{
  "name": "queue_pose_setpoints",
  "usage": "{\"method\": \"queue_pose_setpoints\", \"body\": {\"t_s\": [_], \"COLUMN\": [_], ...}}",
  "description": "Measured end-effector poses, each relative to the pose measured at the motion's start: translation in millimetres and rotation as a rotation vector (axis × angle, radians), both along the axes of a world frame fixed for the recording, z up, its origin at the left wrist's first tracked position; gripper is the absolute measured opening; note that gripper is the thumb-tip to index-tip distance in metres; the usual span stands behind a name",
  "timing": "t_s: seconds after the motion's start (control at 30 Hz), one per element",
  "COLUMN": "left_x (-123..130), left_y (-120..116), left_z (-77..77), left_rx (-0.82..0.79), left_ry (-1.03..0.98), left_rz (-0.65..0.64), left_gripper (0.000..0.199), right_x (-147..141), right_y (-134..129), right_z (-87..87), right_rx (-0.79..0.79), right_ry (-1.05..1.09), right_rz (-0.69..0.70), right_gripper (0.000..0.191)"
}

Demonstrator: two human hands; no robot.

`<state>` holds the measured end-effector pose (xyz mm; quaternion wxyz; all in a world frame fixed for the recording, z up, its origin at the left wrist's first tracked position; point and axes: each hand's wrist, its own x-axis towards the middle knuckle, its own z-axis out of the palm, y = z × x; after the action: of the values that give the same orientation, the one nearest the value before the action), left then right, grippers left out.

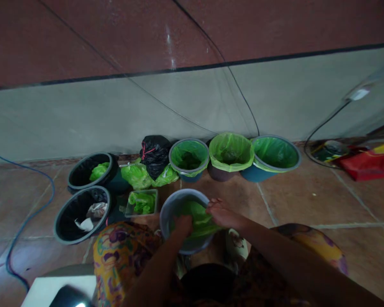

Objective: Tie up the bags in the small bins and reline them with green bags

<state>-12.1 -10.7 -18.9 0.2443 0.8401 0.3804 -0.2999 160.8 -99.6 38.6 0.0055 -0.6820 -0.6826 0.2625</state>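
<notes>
A light grey-blue bin [171,197] stands on the floor between my knees, with a thin green plastic bag [198,217] spread partly inside it. Over the bin's mouth, my left hand [183,226] is closed on the bag, its fingertips mostly hidden. At the right rim, my right hand [222,212] grips the bag, which stretches between both hands and over the right side. Just left of the bin, a clear square container [156,200] holds crumpled green bags [142,202].
Along the wall stand bins lined in green [189,164], [231,153], [277,153]. A tied black bag [155,155] rests on green bags [136,175]. Two black-lined bins [89,170], [81,215] are at left. A blue cable [38,209] crosses the floor; a red dustpan-like object [368,165] lies right.
</notes>
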Motion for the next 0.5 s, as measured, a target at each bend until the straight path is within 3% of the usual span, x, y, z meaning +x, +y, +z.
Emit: {"method": "queue_pose_setpoints", "body": {"t_s": [0.1,0.27,0.37,0.5], "left_x": [-4.6,-14.9,-21.0,-23.5], "left_y": [11.9,42.5,54.7,57.6], "left_z": [6.9,36.8,53.5,66.1], "left_rx": [0.045,0.259,0.337,0.335], "left_ry": [-0.026,-0.233,-0.397,-0.348], "left_rz": [0.035,0.233,0.325,0.329], "left_gripper": [0.018,0.022,0.019,0.030], "right_x": [1.6,16.1,20.6,15.5], "right_y": [6.5,23.3,26.8,26.8], "right_z": [-6.8,-0.7,2.1,1.0], "right_rx": [-0.077,-0.135,-0.135,-0.126], "right_ry": [-0.019,-0.016,0.021,0.084], "right_rz": [-0.115,-0.450,-0.470,-0.428], "right_gripper": [0.023,0.025,0.025,0.037]}}
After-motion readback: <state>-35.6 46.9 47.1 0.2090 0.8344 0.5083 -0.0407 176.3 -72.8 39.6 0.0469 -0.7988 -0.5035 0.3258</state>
